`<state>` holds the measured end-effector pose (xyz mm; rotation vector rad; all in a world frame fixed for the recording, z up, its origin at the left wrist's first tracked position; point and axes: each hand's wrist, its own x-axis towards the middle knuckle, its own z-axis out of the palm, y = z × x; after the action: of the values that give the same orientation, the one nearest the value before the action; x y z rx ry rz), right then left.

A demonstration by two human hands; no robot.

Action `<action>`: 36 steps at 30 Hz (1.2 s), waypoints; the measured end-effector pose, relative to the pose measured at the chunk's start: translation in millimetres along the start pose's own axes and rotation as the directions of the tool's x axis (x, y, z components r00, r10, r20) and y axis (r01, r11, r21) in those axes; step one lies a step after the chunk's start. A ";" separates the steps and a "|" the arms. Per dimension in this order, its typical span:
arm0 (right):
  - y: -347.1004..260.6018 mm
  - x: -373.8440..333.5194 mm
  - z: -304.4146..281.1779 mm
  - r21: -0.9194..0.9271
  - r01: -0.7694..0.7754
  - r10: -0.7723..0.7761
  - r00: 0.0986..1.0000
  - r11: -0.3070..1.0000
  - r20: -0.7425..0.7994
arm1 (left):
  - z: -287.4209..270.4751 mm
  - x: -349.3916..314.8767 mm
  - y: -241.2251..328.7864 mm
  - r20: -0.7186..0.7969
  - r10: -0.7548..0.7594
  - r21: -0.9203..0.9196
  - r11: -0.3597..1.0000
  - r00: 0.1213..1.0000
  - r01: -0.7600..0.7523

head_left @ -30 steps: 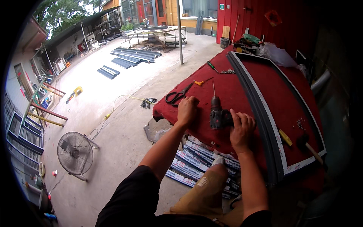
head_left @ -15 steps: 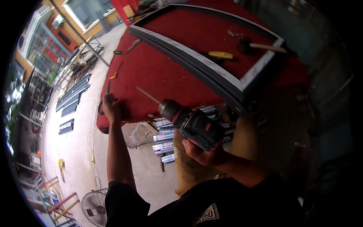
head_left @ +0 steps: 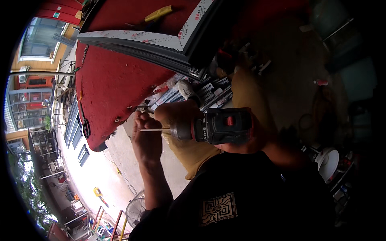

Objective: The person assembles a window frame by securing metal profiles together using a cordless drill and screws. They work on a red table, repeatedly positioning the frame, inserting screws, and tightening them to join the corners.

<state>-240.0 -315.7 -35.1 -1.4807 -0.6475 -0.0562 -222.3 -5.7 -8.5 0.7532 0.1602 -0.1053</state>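
Note:
A black and red cordless drill [head_left: 229, 125] lies level across my body, its long thin bit [head_left: 150, 129] pointing left. My right hand [head_left: 243, 148], mostly hidden beneath the drill body, is closed around its grip. My left hand [head_left: 147, 129] is raised beside the bit with its fingers curled shut; the bit crosses in front of it. Something small and dark shows at the fingertips, too unclear to name. Beyond the hands stands the red-covered table [head_left: 116, 76], bearing a dark frame [head_left: 132, 50] with white printed film on its faces.
A yellow-handled tool [head_left: 159, 13] lies inside the frame. Black scissor-like handles [head_left: 85, 125] rest at the table's left edge. Film-wrapped profiles [head_left: 209, 94] are stacked on the floor under the table. A fan [head_left: 136, 209] stands at lower left, near a yellow tool [head_left: 98, 193] on the floor.
My left hand has left the table edge and come back toward the drill. The drill has turned level, its bit now pointing left. My view has shifted, so the table sits higher.

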 end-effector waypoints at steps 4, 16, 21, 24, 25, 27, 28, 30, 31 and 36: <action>11.1 -9.3 -23.8 -0.043 0.045 -0.047 0.998 0.998 -0.036 | 26.6 -6.4 -25.4 -0.035 -0.101 -0.063 0.993 0.994 0.098; 40.0 -64.5 -59.4 -0.461 0.035 -0.094 0.990 0.887 -0.106 | 75.6 14.8 -63.3 0.130 -0.215 -0.142 0.962 0.968 0.232; 42.0 -70.9 -67.5 -0.477 0.026 -0.094 0.988 0.878 -0.120 | 104.8 17.8 -75.4 0.113 -0.233 -0.058 0.969 0.966 0.240; 42.2 -76.6 -69.6 -0.488 0.022 -0.092 0.988 0.873 -0.120 | 97.4 19.7 -77.6 0.132 -0.191 0.033 0.982 0.973 0.188; 42.8 -77.1 -69.7 -0.489 0.022 -0.094 0.988 0.872 -0.122 | 93.9 20.4 -77.3 0.181 -0.182 -0.011 0.982 0.966 0.187; 43.1 -76.9 -68.7 -0.492 0.020 -0.089 0.989 0.870 -0.117 | 99.3 18.5 -77.2 0.173 -0.178 0.046 0.984 0.969 0.173; 44.2 -76.8 -67.8 -0.497 0.022 -0.089 0.990 0.868 -0.111 | 103.8 17.6 -77.9 0.165 -0.174 0.100 0.982 0.971 0.159; 45.3 -75.9 -69.8 -0.511 0.022 -0.085 0.991 0.859 -0.100 | 112.5 19.1 -80.7 0.175 -0.154 0.159 0.979 0.972 0.126; 45.9 -76.4 -75.0 -0.516 0.020 -0.080 0.992 0.856 -0.095 | 113.2 18.5 -82.1 0.181 -0.141 0.187 0.977 0.973 0.107; 62.0 -90.9 -83.7 -0.436 0.060 -0.098 0.993 0.898 -0.065 | 88.2 21.1 -92.6 0.173 -0.110 0.183 0.980 0.979 0.078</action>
<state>-258.9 -417.7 -126.5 -1.8689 -0.6515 -0.3459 -206.2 -134.3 -11.2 0.9075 0.0114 -0.2811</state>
